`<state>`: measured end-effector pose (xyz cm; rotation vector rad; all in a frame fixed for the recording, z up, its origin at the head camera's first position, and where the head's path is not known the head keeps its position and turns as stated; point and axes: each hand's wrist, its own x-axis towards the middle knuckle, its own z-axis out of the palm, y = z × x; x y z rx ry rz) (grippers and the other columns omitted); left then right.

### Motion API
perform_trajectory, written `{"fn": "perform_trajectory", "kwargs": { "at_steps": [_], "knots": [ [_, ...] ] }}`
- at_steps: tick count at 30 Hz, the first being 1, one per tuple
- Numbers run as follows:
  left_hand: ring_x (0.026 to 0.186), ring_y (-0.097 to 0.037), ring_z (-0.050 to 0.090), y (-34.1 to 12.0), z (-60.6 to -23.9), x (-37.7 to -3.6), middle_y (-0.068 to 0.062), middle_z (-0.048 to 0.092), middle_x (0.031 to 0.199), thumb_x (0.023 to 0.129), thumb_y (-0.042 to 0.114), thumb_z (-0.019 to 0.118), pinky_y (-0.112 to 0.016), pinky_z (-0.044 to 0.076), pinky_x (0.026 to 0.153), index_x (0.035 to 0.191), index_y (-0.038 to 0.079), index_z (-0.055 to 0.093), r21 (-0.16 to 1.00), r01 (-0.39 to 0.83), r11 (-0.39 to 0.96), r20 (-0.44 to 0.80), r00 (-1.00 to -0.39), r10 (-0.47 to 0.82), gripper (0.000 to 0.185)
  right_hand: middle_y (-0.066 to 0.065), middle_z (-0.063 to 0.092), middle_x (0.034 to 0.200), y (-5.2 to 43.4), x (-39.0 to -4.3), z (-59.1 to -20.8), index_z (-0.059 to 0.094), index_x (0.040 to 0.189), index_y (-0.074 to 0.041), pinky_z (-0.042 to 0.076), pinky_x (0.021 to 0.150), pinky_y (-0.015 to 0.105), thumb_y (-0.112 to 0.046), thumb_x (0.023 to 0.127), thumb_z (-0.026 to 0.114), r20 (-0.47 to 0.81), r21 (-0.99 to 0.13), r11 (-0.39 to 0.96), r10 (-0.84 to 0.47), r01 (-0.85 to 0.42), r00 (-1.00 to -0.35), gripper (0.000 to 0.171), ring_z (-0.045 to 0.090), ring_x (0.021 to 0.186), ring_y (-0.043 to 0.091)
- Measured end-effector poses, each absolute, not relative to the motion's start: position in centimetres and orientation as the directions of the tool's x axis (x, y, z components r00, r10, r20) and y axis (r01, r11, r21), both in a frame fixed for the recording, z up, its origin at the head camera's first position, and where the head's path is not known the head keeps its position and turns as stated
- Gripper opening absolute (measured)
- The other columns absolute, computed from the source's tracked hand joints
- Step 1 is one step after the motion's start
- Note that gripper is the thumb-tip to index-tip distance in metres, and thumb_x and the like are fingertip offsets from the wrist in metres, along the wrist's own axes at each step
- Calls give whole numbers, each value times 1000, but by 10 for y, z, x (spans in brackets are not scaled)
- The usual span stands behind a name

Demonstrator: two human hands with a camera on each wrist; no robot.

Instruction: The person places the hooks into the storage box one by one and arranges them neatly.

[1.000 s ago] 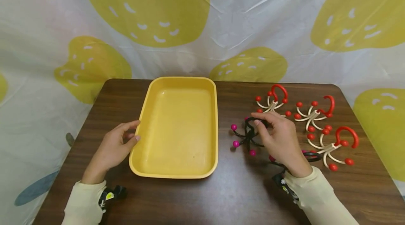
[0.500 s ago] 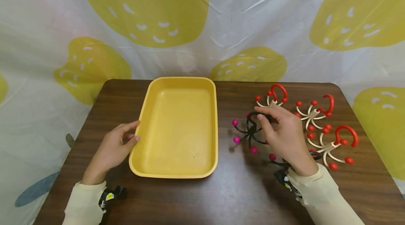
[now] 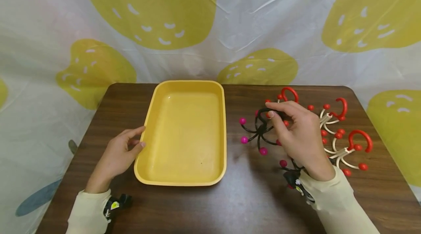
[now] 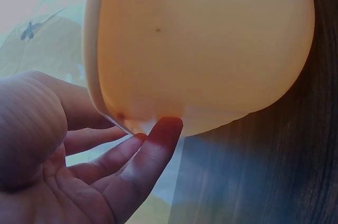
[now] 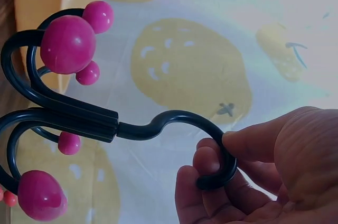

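Resting at the near left of the table point(image 3: 204, 204), the left hand point(image 3: 116, 158) lies with relaxed, slightly spread fingers point(image 4: 158, 139) whose tips touch the near left rim of the yellow tray point(image 3: 184, 182); nothing is held in it. Cream sleeves cover both forearms.

To the right of the tray, the right hand point(image 3: 300, 139) holds a black multi-arm hook with pink ball tips point(image 3: 258, 131). In the right wrist view the thumb and curled fingers point(image 5: 211, 160) pinch the curved top loop of this hook, its arms fanning away from the palm. In the head view the hook hangs just above the table surface, beside the right edge of the tray and apart from it.

Partly hidden below the right wrist lies a second black hook point(image 3: 289, 166) with a pink ball showing. Farther right and toward the far edge lie three cream hooks with red ball tips and red loops point(image 3: 348, 150), close together, one partly behind the right hand. Behind the table hangs a white cloth with yellow fruit prints point(image 3: 230, 18).
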<state>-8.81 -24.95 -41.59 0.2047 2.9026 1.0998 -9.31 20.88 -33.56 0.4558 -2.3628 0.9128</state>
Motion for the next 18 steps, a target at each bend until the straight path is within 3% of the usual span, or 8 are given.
{"fn": "perform_trajectory", "kwargs": {
  "at_steps": [4,11,18],
  "knots": [
    [110,-33,70,-249,-417,-88,-23,62,143,102,11,71,-43,57,87,151,1,56,659,124,742,33,-990,136,53,4,80,108,203,-93,-332,81,118,-10,36,58,18,-4,97,74,616,-515,696,-104,-500,-781,23,51,67,4],
    [111,-32,70,-252,-417,-87,-20,63,144,102,10,70,-30,55,84,152,2,56,656,105,748,17,-992,124,53,3,79,103,187,-95,-320,82,117,-11,39,62,15,-2,97,74,629,-553,649,-86,-523,-772,24,54,70,5],
    [111,-32,69,-250,-418,-86,-20,63,144,102,10,70,-32,55,86,152,3,56,664,101,741,15,-992,122,52,2,80,107,176,-99,-315,82,117,-12,45,65,14,-5,98,74,613,-584,624,-80,-519,-786,22,61,78,4]
  ]
}}
